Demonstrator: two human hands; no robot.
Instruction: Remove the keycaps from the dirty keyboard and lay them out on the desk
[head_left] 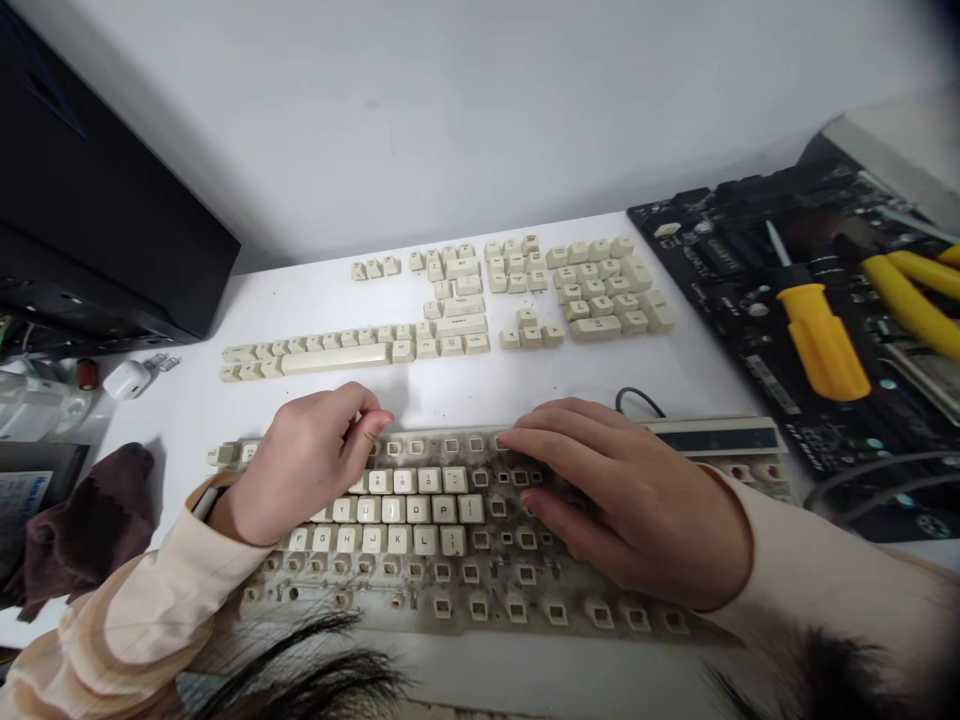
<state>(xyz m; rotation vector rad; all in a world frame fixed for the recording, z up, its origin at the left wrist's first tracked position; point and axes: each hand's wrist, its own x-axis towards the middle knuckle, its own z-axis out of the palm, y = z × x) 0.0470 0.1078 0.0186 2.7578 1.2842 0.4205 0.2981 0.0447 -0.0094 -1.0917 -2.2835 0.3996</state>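
Observation:
An old cream keyboard lies in front of me with many keycaps off and dusty switch stems bare. My left hand rests on its upper left part, fingers curled and pinched together over the top key row; I cannot make out anything in them. My right hand lies flat on the middle right of the keyboard, fingers stretched out toward the left and holding nothing. Removed keycaps lie in rows on the white table behind the keyboard.
A black motherboard with a yellow-handled screwdriver and yellow pliers lies at the right. A black case stands at the back left. Beside it are a white charger and a dark cloth.

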